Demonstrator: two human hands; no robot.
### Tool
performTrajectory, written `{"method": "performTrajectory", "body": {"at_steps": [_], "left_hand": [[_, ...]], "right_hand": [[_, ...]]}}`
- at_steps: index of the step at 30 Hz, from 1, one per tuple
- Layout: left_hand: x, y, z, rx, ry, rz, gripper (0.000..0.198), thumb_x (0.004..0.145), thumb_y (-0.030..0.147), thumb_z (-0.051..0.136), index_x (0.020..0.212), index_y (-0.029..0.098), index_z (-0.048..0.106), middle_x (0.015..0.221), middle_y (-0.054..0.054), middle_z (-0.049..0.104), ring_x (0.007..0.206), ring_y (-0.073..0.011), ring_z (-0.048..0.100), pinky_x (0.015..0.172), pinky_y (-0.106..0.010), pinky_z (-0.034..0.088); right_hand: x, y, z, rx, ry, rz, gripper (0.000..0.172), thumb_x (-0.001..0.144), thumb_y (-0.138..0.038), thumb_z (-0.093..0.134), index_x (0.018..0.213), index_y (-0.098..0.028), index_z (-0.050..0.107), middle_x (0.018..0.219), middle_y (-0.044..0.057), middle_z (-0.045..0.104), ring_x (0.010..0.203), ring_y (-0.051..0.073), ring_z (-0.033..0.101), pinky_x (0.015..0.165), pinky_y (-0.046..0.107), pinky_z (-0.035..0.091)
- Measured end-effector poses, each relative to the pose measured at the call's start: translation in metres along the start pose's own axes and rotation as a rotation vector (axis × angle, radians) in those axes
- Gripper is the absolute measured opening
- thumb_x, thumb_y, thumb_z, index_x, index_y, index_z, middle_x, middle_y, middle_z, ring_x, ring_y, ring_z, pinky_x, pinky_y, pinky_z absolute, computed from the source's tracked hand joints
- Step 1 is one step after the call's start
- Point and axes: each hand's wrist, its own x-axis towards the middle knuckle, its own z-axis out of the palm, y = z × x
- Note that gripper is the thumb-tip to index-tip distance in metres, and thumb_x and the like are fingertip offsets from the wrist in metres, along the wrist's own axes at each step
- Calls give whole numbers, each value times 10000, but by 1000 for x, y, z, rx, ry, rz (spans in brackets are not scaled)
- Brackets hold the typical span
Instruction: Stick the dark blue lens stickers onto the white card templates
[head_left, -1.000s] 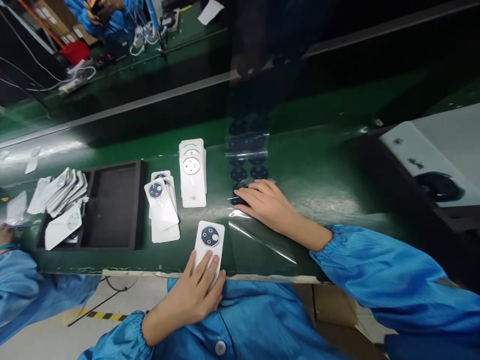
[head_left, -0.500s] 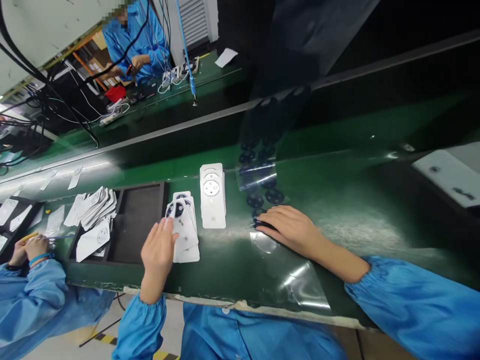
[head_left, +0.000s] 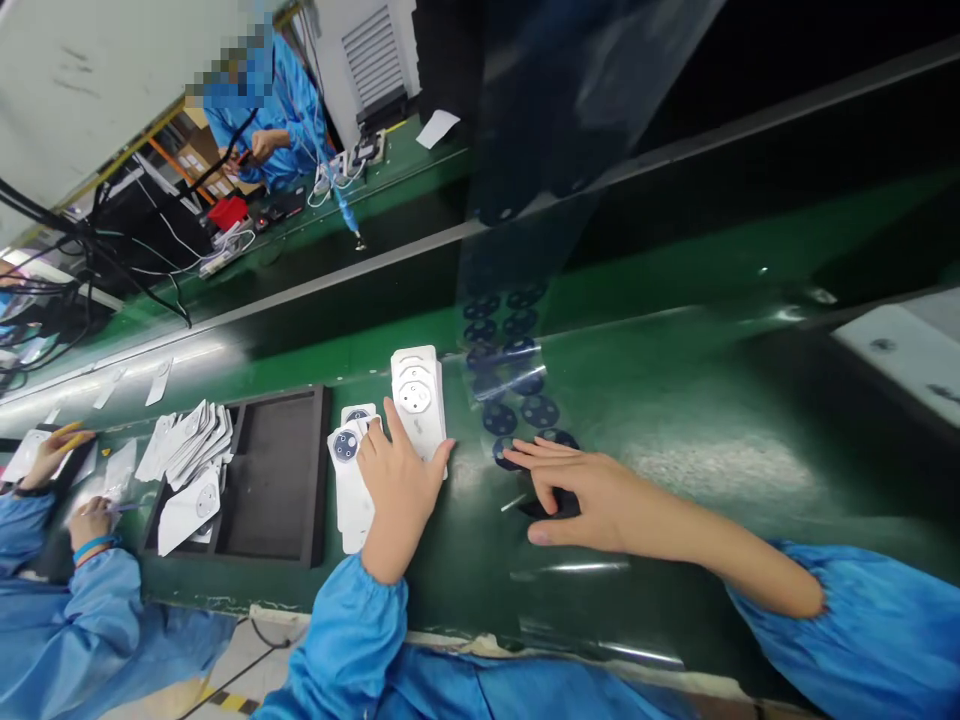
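My left hand (head_left: 400,474) lies over the bottom of a stack of white cards with round holes (head_left: 417,396), thumb and fingers curled round the stack's lower end. Beside it, to the left, sits a pile of white cards with dark round pieces (head_left: 349,470). My right hand (head_left: 585,494) rests on a clear film strip (head_left: 510,360) that carries several dark round stickers. Its fingers are stretched toward one sticker (head_left: 507,452), and the thumb is tucked under. The strip hangs down from above onto the green belt (head_left: 675,400).
A black tray (head_left: 300,480) with loose white cards (head_left: 187,440) lies to the left. A co-worker's hands (head_left: 67,480) in blue sleeves work at the far left. Another person (head_left: 262,110) stands at the back bench among cables. A white box (head_left: 900,350) sits at right.
My left hand has moved from the card pile with dark pieces onto the plain white stack. My right hand has slid a little along the film strip. The view has shifted.
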Motion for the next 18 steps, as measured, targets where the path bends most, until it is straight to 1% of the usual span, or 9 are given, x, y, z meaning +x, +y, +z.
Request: {"method": "performTrajectory", "body": {"at_steps": [3,5,6,8,10,12,13,16,18], "left_hand": [[16,17,9,47,-27,-25,874,898,582,612,1503,4,359,1060,-213,612,942,-363,637,803,-474,523],[20,20,6,49,-40,-21,823,906,508,614,1502,4,351,999,-171,614,899,-337,639,777,-442,525],[19,20,3,47,-45,-24,812,908,486,612,1504,6,340,1000,-165,614,905,-336,637,780,-437,526],[14,19,-9,41,-55,-31,801,918,457,603,1514,9,309,1038,-174,614,953,-347,631,803,-441,527],[-1,19,-23,37,-67,-38,796,932,439,591,1527,15,275,1080,-189,609,994,-357,623,830,-452,527],[-23,21,-36,35,-73,-64,796,940,449,584,1539,41,255,1106,-191,592,1003,-360,620,823,-457,535],[-37,22,-40,33,-75,-86,791,942,461,581,1542,63,256,1117,-187,580,1000,-358,620,803,-453,543],[-80,27,-44,10,-118,-131,728,949,455,569,1526,109,292,1147,-171,550,974,-335,627,727,-416,562],[-105,30,-39,-10,-147,-124,688,945,440,578,1497,106,340,1144,-167,543,970,-327,620,723,-410,570]], "right_hand": [[-6,3,-18,296,-149,-3,586,945,-691,518,599,-218,516,1394,96,620,1464,347,351,1123,576,427],[-7,8,-27,480,-212,-7,600,970,-696,461,643,-211,593,1424,107,598,1507,339,261,1174,579,338],[-7,10,-29,550,-210,7,582,970,-690,473,693,-208,646,1446,116,577,1508,345,265,1185,579,310],[-6,15,-29,666,-124,70,484,937,-655,575,818,-209,720,1471,131,548,1467,357,363,1165,547,346],[-4,18,-24,755,45,149,400,866,-606,703,864,-208,746,1413,139,581,1346,340,518,1092,475,440],[-3,19,-17,821,197,233,365,788,-561,797,821,-202,745,1209,126,673,1124,288,651,954,393,526],[-3,19,-14,845,245,283,356,766,-545,819,805,-199,741,1067,107,705,995,254,681,873,360,547],[-3,16,-9,881,275,426,352,737,-519,842,789,-192,725,749,48,699,723,192,670,696,308,544],[-3,14,-6,910,269,481,364,702,-499,869,816,-189,716,693,32,697,657,181,668,655,300,545]]}}
